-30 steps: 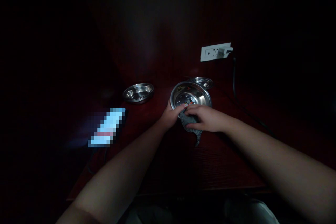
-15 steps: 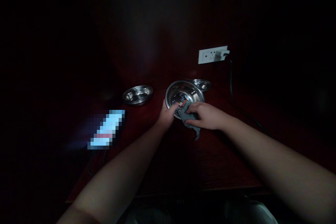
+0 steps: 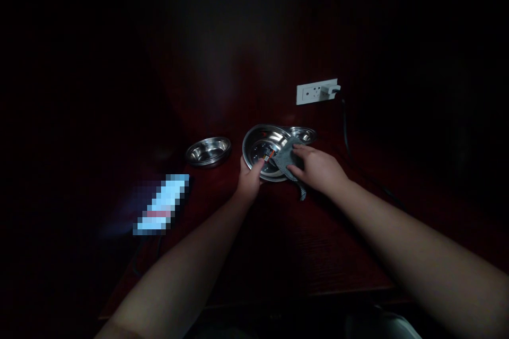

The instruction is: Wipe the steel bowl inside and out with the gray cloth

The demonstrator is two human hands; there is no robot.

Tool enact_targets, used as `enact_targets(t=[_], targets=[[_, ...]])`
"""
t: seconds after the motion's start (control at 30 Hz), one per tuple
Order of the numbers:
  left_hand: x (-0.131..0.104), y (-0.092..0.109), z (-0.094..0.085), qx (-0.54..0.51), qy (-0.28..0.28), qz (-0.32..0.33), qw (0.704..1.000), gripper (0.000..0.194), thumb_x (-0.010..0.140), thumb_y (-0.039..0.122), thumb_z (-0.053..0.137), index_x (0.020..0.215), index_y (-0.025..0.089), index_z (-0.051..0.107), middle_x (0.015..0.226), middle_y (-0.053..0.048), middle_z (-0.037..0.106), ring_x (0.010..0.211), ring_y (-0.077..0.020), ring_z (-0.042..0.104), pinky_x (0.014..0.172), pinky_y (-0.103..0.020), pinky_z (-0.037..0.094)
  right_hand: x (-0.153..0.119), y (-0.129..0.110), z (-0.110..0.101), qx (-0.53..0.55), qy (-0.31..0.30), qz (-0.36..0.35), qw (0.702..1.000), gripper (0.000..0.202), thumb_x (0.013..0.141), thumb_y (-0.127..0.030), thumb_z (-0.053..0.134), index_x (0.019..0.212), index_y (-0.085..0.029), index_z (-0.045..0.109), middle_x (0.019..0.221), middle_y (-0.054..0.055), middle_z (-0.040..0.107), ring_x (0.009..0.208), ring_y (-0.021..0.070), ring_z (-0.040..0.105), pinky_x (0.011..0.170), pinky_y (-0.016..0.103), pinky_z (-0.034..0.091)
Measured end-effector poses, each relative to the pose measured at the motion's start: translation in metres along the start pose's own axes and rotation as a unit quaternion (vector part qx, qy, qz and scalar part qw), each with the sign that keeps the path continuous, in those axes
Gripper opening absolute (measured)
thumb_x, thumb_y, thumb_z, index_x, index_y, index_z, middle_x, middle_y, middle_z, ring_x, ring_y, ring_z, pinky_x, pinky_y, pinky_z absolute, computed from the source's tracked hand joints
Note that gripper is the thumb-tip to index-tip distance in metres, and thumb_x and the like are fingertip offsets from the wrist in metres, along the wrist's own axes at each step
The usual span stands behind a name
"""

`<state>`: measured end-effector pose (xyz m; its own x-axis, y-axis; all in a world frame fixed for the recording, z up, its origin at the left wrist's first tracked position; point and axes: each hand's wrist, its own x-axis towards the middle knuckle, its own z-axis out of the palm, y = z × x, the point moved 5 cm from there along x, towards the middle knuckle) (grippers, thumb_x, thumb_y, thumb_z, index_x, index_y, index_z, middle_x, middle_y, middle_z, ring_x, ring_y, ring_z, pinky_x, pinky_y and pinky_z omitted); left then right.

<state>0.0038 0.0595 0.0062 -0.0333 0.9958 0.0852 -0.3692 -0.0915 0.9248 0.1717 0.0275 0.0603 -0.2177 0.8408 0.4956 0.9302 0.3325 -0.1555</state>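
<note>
Left grip (image 3: 249,184) holds a steel bowl (image 3: 255,144), right grip (image 3: 324,169) a grey cloth (image 3: 286,157) against it.

Before me I have a dark red, wood-grained counter (image 3: 326,254). On my left it carries a shallow, round, shiny silver metal bowl (image 3: 209,154) and, nearer me, a glowing pale-blue oblong (image 3: 163,206), pixelated. Farther back sits a partly hidden, round silver metal dish (image 3: 307,135); a thin dark cable (image 3: 392,194) trails on my right.
</note>
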Motion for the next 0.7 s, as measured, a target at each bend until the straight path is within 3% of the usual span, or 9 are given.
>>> enact_targets(t=[0.07, 0.23, 0.43, 0.7], targets=[[0.0, 0.0, -0.001, 0.002, 0.011, 0.001, 1.0, 0.067, 0.073, 0.03, 0.066, 0.132, 0.029, 0.035, 0.125, -0.009, 0.056, 0.102, -0.0255, 0.062, 0.081, -0.043, 0.054, 0.001, 0.007, -0.002, 0.003, 0.008, 0.035, 0.999, 0.053, 0.082, -0.044, 0.054, 0.122, -0.01, 0.057, 0.129, 0.018, 0.057, 0.11, 0.0324, 0.058, 0.088, 0.043, 0.048], [-0.002, 0.004, -0.001, 0.055, 0.003, 0.012, 0.998, 0.066, 0.073, 0.033, 0.067, 0.131, 0.029, 0.036, 0.126, -0.009, 0.056, 0.104, -0.026, 0.06, 0.082, -0.042, 0.053, 0.003, 0.022, 0.006, 0.032, -0.028, 0.103, 0.994, 0.053, 0.079, -0.049, 0.055, 0.118, -0.014, 0.06, 0.093, 0.013, 0.071, 0.083, 0.0287, 0.066, 0.071, 0.039, 0.049], [-0.005, 0.008, 0.0, 0.074, -0.014, 0.024, 0.997, 0.067, 0.073, 0.032, 0.068, 0.131, 0.028, 0.036, 0.129, -0.009, 0.054, 0.109, -0.0267, 0.057, 0.086, -0.042, 0.051, 0.004, 0.028, 0.018, 0.104, -0.017, 0.107, 0.989, 0.048, 0.077, -0.045, 0.057, 0.113, -0.014, 0.061, 0.093, 0.012, 0.07, 0.08, 0.0252, 0.066, 0.068, 0.036, 0.048], [-0.002, 0.005, 0.0, 0.065, -0.029, 0.038, 0.997, 0.063, 0.072, 0.029, 0.067, 0.127, 0.027, 0.038, 0.127, -0.008, 0.055, 0.112, -0.026, 0.056, 0.092, -0.043, 0.047, 0.006, 0.033, 0.022, 0.134, -0.015, 0.125, 0.983, 0.047, 0.075, -0.042, 0.06, 0.113, -0.013, 0.061, 0.101, 0.013, 0.069, 0.089, 0.027, 0.065, 0.076, 0.037, 0.049]])
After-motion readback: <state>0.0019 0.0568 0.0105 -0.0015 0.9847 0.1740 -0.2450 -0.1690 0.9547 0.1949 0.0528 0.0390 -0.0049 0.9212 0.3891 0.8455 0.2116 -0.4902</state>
